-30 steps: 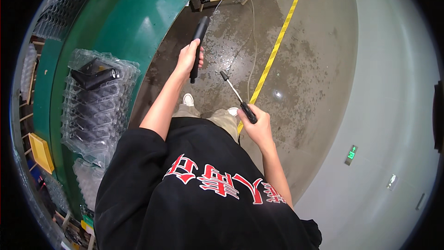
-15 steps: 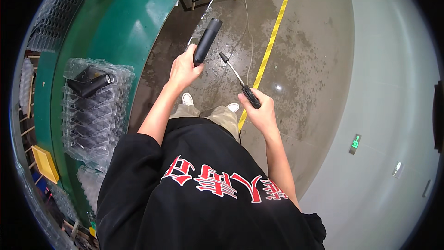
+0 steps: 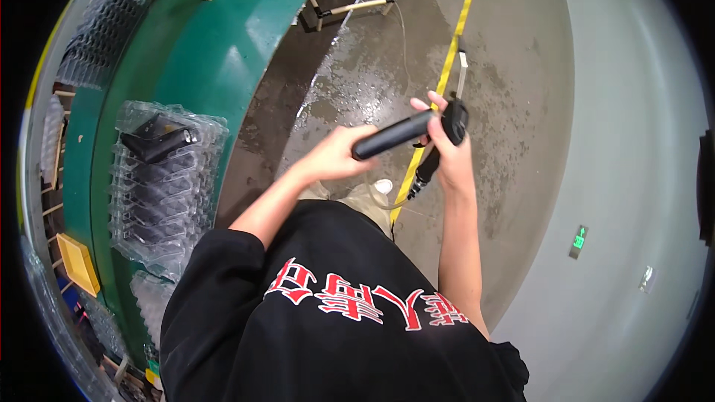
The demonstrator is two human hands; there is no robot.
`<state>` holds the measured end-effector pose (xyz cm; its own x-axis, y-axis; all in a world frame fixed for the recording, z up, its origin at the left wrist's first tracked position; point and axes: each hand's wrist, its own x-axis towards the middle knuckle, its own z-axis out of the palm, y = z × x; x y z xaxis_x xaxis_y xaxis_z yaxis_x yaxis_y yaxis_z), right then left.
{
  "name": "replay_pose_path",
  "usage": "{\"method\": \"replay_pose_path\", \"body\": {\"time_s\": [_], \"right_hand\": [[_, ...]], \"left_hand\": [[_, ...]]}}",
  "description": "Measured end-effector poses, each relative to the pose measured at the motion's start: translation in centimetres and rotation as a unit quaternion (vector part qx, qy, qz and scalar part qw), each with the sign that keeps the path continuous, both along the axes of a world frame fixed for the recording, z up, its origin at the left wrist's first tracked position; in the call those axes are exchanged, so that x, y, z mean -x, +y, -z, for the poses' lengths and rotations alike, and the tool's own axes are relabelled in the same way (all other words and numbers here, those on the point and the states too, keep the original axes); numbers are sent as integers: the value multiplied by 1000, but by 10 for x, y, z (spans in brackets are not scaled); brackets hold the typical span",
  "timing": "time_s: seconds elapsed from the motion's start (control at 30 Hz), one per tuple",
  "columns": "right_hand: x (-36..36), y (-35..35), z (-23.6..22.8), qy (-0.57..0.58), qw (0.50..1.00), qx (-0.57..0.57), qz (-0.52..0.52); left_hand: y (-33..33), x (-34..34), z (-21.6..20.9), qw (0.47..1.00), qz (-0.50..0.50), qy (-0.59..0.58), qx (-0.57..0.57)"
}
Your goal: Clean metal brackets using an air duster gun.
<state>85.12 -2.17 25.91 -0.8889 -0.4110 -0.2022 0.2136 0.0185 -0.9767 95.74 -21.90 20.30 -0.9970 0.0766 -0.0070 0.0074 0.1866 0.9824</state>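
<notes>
My left hand [image 3: 339,153] is wrapped round one end of a black tube-shaped part [image 3: 395,135], which slants up to the right toward my other hand. My right hand [image 3: 454,160] grips a black air blow gun [image 3: 424,169] with a thin hose at its lower end. The gun's pale metal nozzle [image 3: 462,74] points away from me, dark at the tip. A rounded black piece [image 3: 454,120] shows at my right thumb, where the part and the gun overlap. Blur hides whether it belongs to the part. Some right fingers stick out beyond the part's far end.
A green bench [image 3: 216,67] runs along the left. On it stands a stack of clear plastic trays [image 3: 167,201] with a bent black part [image 3: 156,143] on top. A yellow bin [image 3: 78,264] is at far left. Ahead, a pipe frame [image 3: 354,7] stands on the wet floor [image 3: 514,104].
The black part has swung from pointing away from me to pointing right, and its end meets my right hand. My right hand has risen with the blow gun, whose nozzle has turned to the right.
</notes>
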Motion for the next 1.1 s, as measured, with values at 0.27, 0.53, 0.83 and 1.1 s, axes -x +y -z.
{"method": "replay_pose_path", "body": {"time_s": [0.27, 0.53, 0.83, 1.1], "right_hand": [[-10, -18, -26, 14, 949, 298, -102], [-7, -16, -19, -61, 983, 166, 47], [-6, 1, -31, 14, 959, 280, -40], [-2, 6, -31, -53, 976, 193, 84]], "left_hand": [[28, 10, -15, 685, 247, -232, -646], [23, 18, -38, 789, 143, -230, -551], [23, 4, -55, 815, 159, -243, -502], [32, 23, -38, 998, -53, 11, -39]]}}
